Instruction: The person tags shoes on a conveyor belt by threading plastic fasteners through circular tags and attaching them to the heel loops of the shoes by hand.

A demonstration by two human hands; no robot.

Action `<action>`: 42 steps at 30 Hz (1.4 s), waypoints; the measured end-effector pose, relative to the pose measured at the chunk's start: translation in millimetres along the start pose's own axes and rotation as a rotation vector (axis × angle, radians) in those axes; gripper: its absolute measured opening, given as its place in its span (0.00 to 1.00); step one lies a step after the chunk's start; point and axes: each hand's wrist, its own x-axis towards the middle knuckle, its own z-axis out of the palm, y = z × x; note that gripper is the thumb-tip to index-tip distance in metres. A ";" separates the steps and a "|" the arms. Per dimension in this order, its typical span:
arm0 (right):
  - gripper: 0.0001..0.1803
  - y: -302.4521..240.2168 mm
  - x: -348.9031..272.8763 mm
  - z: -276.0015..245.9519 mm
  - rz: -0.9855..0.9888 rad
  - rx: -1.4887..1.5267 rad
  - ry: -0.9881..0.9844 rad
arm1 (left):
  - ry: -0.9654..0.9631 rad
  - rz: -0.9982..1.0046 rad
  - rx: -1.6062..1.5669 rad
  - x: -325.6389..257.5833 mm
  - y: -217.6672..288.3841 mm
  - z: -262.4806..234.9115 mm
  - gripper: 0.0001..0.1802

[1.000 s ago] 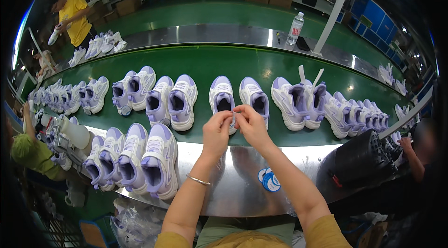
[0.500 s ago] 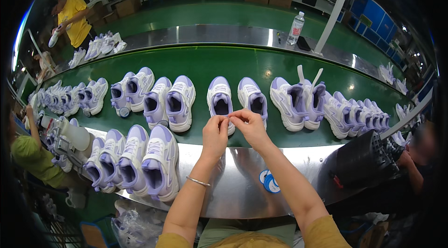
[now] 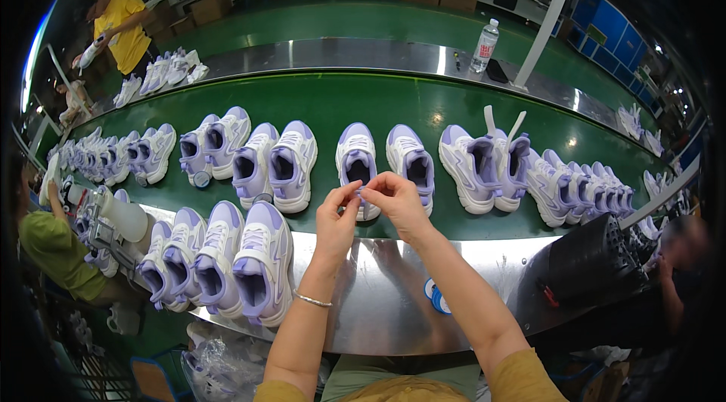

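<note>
Directly ahead, with the clock face centred on the two hands, a white and lilac sneaker (image 3: 355,139) stands at twelve o'clock on the green belt (image 3: 302,99), toe pointing away. Its mate (image 3: 405,139) stands just beside it at one o'clock.

The left hand (image 3: 337,217) and the right hand (image 3: 401,205) meet in front of the first sneaker's heel, their thumbs and forefingers drawn narrow and nearly tip to tip. Whether either closes on something I cannot tell; any piece between the fingertips is too small to make out. A silvery bangle (image 3: 312,301) circles the left wrist.

Toward ten o'clock stands another lilac pair (image 3: 293,152), and between two and three o'clock a pair with upright pale straps (image 3: 457,156). Four sneakers (image 3: 257,251) rest close together around eight o'clock on the metal ledge (image 3: 378,326). At five o'clock, round blue and white discs (image 3: 436,296) lie on that ledge, partly hidden by the right forearm.

Farther off at one o'clock, a clear bottle (image 3: 485,46) stands near a flat dark object (image 3: 497,71). Past the belt at ten o'clock, a person in a yellow shirt (image 3: 123,24) holds a shoe (image 3: 87,55).
</note>
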 end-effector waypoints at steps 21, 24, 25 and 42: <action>0.09 2.2 2.2 -1.5 0.221 0.071 -0.102 | 0.006 -0.054 -0.147 -2.9 -0.2 -2.5 0.12; 0.10 -0.3 2.5 -4.7 0.199 0.038 -0.094 | 0.007 -0.072 -0.167 -4.6 -2.3 3.1 0.13; 0.10 -0.2 1.8 -6.2 0.197 0.038 -0.082 | -0.005 -0.074 -0.169 -4.2 -3.1 4.6 0.13; 0.12 22.5 -17.8 -84.7 -0.179 -0.924 0.245 | 0.194 0.187 0.716 7.3 -23.1 42.8 0.25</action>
